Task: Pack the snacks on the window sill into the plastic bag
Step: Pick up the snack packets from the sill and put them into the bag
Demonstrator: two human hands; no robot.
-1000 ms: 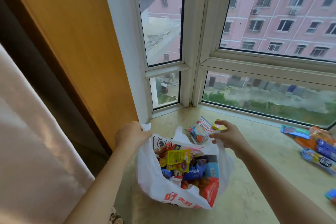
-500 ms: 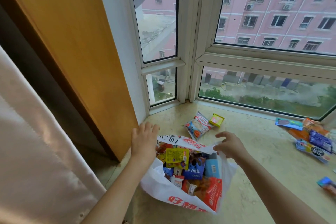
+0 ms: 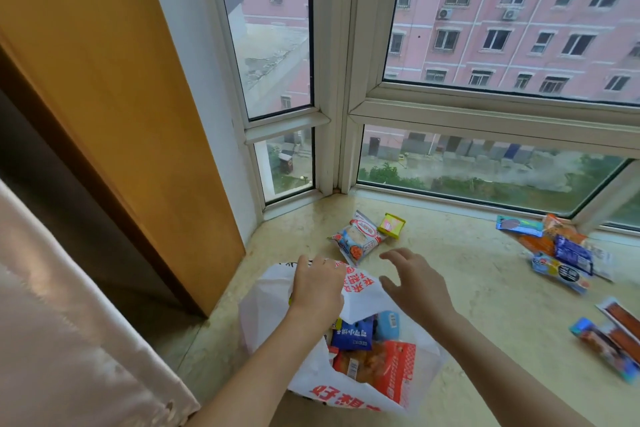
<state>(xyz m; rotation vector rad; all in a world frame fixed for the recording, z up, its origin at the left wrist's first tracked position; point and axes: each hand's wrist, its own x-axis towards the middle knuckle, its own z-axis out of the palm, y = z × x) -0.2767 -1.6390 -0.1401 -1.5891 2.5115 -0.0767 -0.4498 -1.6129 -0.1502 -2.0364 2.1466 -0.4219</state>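
The white plastic bag [image 3: 266, 308] with red print lies on the marble window sill [image 3: 467, 288], mouth toward me, holding several snacks, among them a blue packet [image 3: 351, 334] and a red one [image 3: 381, 364]. My left hand [image 3: 318, 288] lies on the bag's far upper rim, with fingers curled over the plastic. My right hand [image 3: 412, 284] hovers open above the bag's right side, fingers spread, holding nothing. Just beyond the hands lie a white and blue snack packet [image 3: 356, 239] and a small yellow packet [image 3: 391, 225].
A pile of snack packets [image 3: 561, 250] lies on the sill at the right. More packets [image 3: 613, 340] lie near the right edge. Window frames [image 3: 332, 80] close the sill at the back. A wooden panel [image 3: 121, 114] and a curtain [image 3: 52, 322] stand at the left.
My left hand moved right onto the bag's rim and curled its fingers there. My right hand let go of the bag's edge and opened above it. The bag's flap sank over the snacks.
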